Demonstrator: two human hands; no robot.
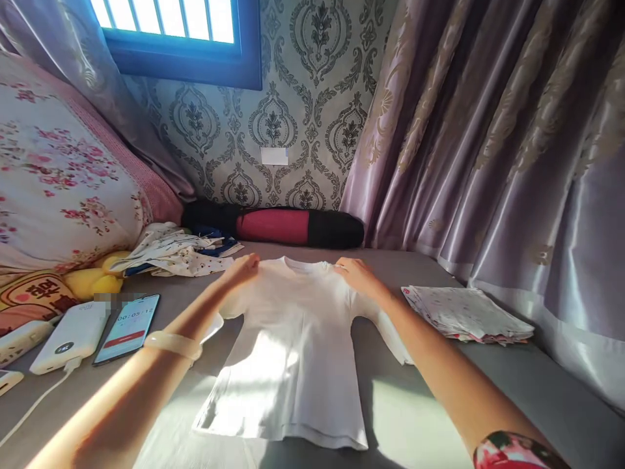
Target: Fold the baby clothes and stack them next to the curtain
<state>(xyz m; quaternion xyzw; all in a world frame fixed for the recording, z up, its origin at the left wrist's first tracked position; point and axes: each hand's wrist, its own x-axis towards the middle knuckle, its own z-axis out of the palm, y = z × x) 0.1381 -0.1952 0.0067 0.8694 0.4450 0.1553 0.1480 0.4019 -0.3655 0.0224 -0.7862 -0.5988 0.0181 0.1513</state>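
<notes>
A small white long-sleeved shirt (293, 326) lies spread on the grey bed surface, its neckline away from me and its hem toward me. My left hand (247, 266) is closed on the shirt's left shoulder. At the opposite shoulder, close to the collar, my right hand (359, 273) pinches the fabric. Both sleeves hang out to the sides, partly behind my forearms. Sunlight falls across the lower left of the shirt's body.
Left are a phone (127, 329), a white power bank (73, 335) with a cable and crumpled clothes (170, 251). A folded stack of cloth (466, 312) lies right. Along the wall rests a black-and-red roll (273, 226). Curtains (488, 130) hang at the right.
</notes>
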